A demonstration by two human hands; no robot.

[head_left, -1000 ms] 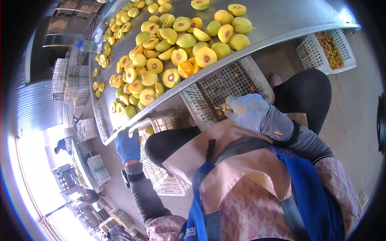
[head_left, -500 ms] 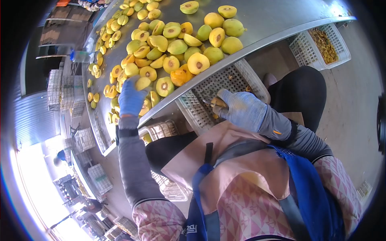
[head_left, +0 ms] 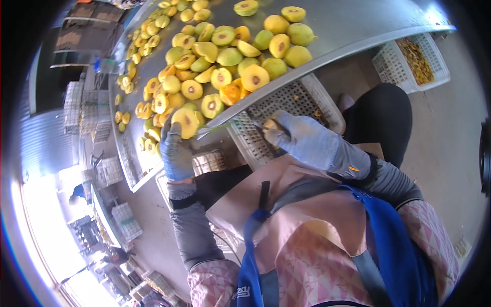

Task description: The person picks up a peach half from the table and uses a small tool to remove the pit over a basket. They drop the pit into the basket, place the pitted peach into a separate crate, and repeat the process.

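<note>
Raised at the near edge of the metal table (head_left: 353,43), my left hand (head_left: 176,151) in a blue glove is closed around a yellow peach half (head_left: 185,123), its cut face showing the brown centre. My right hand (head_left: 307,140), in a pale blue, stained glove, is closed above a white crate (head_left: 335,115). It grips a small tool (head_left: 258,123) with a thin metal end. The tool's handle is mostly hidden by the fingers, and its shape is blurred. Many halved peaches (head_left: 220,56), green-yellow outside, lie piled on the table beyond my left hand.
The perforated white crate sits below the table edge with a few scraps inside. Another white crate (head_left: 383,61) at the right holds brown-yellow bits (head_left: 417,61). My knees are close beside these crates. Stacked crates (head_left: 87,110) stand at the far left.
My left hand has come back from the pile towards the table edge, bringing a peach half with it. My right hand has stayed nearly in place, still gripping the tool.
</note>
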